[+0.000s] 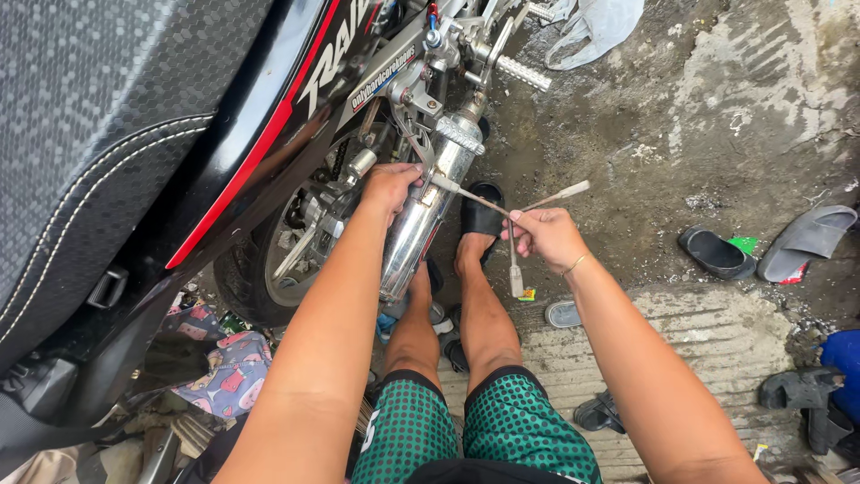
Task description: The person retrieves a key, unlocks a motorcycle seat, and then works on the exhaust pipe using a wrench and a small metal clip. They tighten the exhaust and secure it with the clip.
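The left hand [391, 186] hides where the cross wrench [512, 213] meets the motorcycle [134, 134]. The motorcycle's seat runs off the frame's top and left edges, and the rear wheel [287, 269] is mostly covered by bodywork.

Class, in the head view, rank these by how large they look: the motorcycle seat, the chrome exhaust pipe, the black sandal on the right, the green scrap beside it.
1. motorcycle seat, though it is nearest the camera
2. chrome exhaust pipe
3. black sandal
4. green scrap

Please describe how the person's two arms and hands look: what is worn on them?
Both arms are bare, without sleeves or gloves. The right hand has a thin gold bracelet at the wrist. The left hand wears nothing that I can see: no ring, no watch.
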